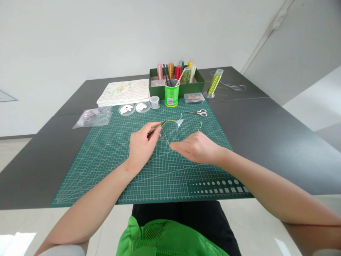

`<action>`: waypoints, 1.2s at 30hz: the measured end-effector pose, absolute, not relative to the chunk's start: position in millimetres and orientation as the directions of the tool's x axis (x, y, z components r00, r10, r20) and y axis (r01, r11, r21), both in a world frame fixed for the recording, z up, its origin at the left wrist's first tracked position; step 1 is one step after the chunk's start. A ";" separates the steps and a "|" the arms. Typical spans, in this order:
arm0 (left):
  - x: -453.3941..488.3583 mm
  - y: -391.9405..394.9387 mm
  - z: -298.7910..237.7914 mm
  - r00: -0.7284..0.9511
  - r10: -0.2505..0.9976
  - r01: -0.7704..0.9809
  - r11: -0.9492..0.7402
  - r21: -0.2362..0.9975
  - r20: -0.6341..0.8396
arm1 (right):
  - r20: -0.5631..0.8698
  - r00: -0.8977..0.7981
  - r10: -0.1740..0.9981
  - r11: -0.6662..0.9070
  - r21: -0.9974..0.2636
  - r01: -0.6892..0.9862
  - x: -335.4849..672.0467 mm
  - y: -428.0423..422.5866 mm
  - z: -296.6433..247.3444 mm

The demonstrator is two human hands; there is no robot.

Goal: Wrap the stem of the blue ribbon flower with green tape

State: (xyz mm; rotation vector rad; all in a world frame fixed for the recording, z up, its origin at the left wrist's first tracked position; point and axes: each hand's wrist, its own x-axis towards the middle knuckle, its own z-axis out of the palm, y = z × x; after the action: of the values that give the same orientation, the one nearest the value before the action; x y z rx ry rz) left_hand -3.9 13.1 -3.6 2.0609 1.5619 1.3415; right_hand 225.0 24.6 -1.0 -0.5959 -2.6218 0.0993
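Observation:
My left hand (145,140) is closed, thumb and fingers pinching the stem of a small artificial flower (179,123). The flower is pale blue-white, and its thin yellow-green stem arcs to the right out of my fingers. A dark slender piece also shows in that grip; its kind is unclear. From the stem, a fine yellow-green thread (167,139) slants down to my right hand (195,147), whose fingertips are pinched on it. The thread's loose end (200,126) sticks up behind the right knuckles. Both hands are over the green cutting mat (149,181).
Small scissors (198,112), a clear box (194,98) and a green cup (172,95) with sticks lie beyond my hands. Behind are a box of thread spools (197,87) and, right, a yellow-green spool (214,82). Two dishes (126,109) of white pieces and a plastic bag (93,116) sit left.

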 end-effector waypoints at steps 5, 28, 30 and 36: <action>-3.1 10.8 -4.9 0.150 0.856 0.733 -0.432 0.525 0.496 | 0.463 -0.722 0.514 0.832 -0.475 0.287 223.0 16.3 17.6; 6.4 -7.7 2.1 0.505 0.621 0.584 -0.757 0.292 0.600 | 0.286 -0.400 0.871 0.395 -0.891 0.223 231.4 55.0 7.8; 5.9 -7.8 2.6 0.468 0.610 0.581 -0.758 0.297 0.640 | 0.238 -0.437 0.867 0.359 -0.908 0.217 231.7 60.2 2.3; 3.8 -6.4 1.1 0.280 0.653 0.640 -0.673 0.370 0.703 | 0.090 -0.552 0.829 0.229 -0.955 0.188 231.1 65.7 -5.0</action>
State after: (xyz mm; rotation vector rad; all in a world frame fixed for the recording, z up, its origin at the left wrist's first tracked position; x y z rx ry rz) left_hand 3.8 -6.4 1.1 2.5019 1.2639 1.3861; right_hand 231.1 65.7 -5.0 -0.9333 -1.8937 1.3443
